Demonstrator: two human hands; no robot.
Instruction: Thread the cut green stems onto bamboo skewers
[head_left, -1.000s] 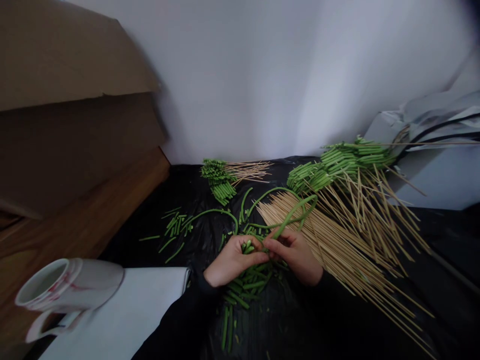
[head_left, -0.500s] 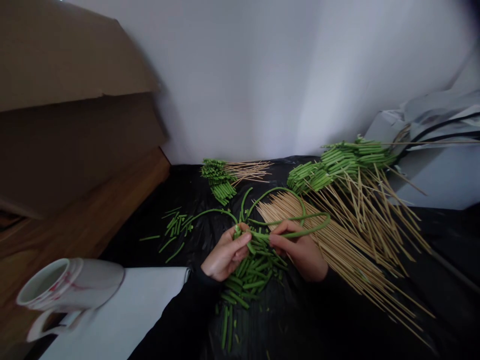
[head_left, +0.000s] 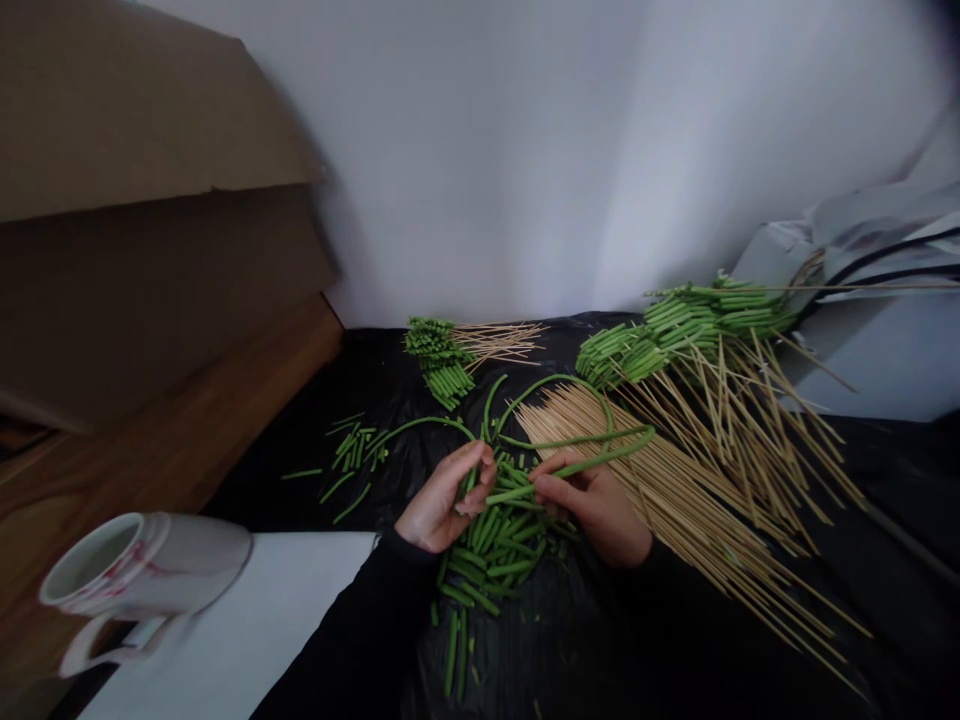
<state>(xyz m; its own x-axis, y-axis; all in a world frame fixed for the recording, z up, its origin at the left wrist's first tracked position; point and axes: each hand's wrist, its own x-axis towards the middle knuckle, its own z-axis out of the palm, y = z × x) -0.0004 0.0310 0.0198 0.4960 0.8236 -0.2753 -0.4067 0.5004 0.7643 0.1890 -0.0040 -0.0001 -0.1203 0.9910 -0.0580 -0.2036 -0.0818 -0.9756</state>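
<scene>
My right hand [head_left: 596, 508] pinches a long green garlic scape [head_left: 581, 463] near its lower end. The scape's tip points left, and its other end bends back in a loop over the sticks. Just left of that tip is my left hand [head_left: 448, 500], its fingers loosely bent and apart, not touching the scape. A bit of green shows between those fingers; whether it lies in the hand or behind it is unclear. Under both hands lies a pile of short cut scape pieces [head_left: 491, 560]. More curled scapes [head_left: 551, 380] lie just beyond the hands.
Loose bamboo skewers [head_left: 675, 510] fan out at right. Skewered green bundles lie at the back [head_left: 446, 375] and back right [head_left: 682, 325]. Scraps [head_left: 352, 450] lie left on black plastic sheeting [head_left: 270, 470]. A mug [head_left: 172, 565] lies on a white surface [head_left: 285, 610]; a cardboard box [head_left: 150, 110] stands left.
My left hand has let go of the scape's end and opened slightly. My right hand has moved a little left and down with the scape, whose end now sits lower.
</scene>
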